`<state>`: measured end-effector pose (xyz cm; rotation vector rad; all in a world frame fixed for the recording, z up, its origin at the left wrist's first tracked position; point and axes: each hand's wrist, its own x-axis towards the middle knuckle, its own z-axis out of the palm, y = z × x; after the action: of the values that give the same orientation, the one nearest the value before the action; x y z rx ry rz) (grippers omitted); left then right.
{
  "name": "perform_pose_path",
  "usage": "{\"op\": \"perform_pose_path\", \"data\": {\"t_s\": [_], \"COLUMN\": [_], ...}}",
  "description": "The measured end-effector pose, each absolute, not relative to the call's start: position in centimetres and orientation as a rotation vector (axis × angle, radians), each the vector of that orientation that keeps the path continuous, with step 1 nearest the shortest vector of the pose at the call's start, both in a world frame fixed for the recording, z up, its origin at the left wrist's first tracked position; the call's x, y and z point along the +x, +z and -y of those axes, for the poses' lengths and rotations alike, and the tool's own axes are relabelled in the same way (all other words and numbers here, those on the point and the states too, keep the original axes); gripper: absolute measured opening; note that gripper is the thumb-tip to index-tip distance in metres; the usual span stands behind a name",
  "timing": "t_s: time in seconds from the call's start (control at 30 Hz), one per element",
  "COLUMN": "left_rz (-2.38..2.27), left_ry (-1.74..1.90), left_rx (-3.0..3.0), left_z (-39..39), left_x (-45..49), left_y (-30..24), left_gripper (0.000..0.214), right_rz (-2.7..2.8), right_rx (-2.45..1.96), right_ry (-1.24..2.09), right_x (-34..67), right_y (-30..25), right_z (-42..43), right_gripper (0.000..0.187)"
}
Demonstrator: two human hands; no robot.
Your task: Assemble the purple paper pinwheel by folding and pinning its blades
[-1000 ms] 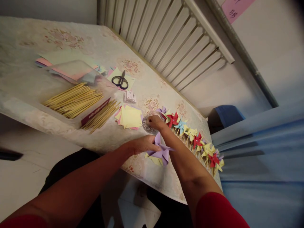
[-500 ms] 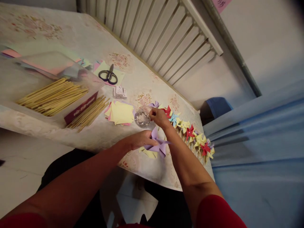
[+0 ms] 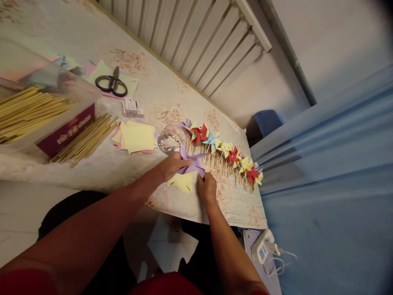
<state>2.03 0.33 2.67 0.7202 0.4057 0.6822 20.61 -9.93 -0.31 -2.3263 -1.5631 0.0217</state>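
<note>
My left hand pinches a purple paper pinwheel by its left side, above the table. Close to the lower right of that pinwheel is my right hand, its fingers closed; what they hold, if anything, is too small to make out. Under the pinwheel lies a cut yellow paper. A clear round dish of small shiny metal pieces stands just beyond my left hand. Several pinwheels on sticks, among them a red one and a blue one, lie in a row on the right.
Left of the dish are a stack of yellow paper squares, a small white box and scissors on paper. Loose sticks lie beside a clear box holding more sticks. A blue curtain hangs at the right.
My right hand has come back from the dish to the lower right of the purple pinwheel. The view has shifted right, bringing a power strip into sight.
</note>
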Motion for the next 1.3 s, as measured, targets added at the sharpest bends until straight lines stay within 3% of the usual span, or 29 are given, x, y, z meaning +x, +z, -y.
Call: {"op": "perform_pose_path", "data": {"t_s": [0.13, 0.3, 0.6, 1.3], "left_rz": [-0.407, -0.42, -0.433, -0.465], "left_ry": [0.661, 0.66, 0.625, 0.664], "left_rx": [0.733, 0.725, 0.733, 0.772], "left_z": [-0.6, -0.7, -0.7, -0.4], "left_x": [2.3, 2.4, 2.3, 2.3], "left_y": [1.9, 1.8, 2.6, 2.1], "left_gripper": [0.024, 0.022, 0.017, 0.016], "right_rz": [1.685, 1.718, 1.272, 1.682], "right_rx": [-2.155, -1.912, -2.084, -2.169], "right_ry": [-0.167, -0.104, 0.074, -0.098], "right_x": [20.8, 21.5, 22.9, 19.1], "right_y": [-2.6, -2.8, -3.3, -3.0], "right_z": [11.7, 13.7, 14.3, 13.6], "right_gripper": [0.021, 0.023, 0.017, 0.022]}}
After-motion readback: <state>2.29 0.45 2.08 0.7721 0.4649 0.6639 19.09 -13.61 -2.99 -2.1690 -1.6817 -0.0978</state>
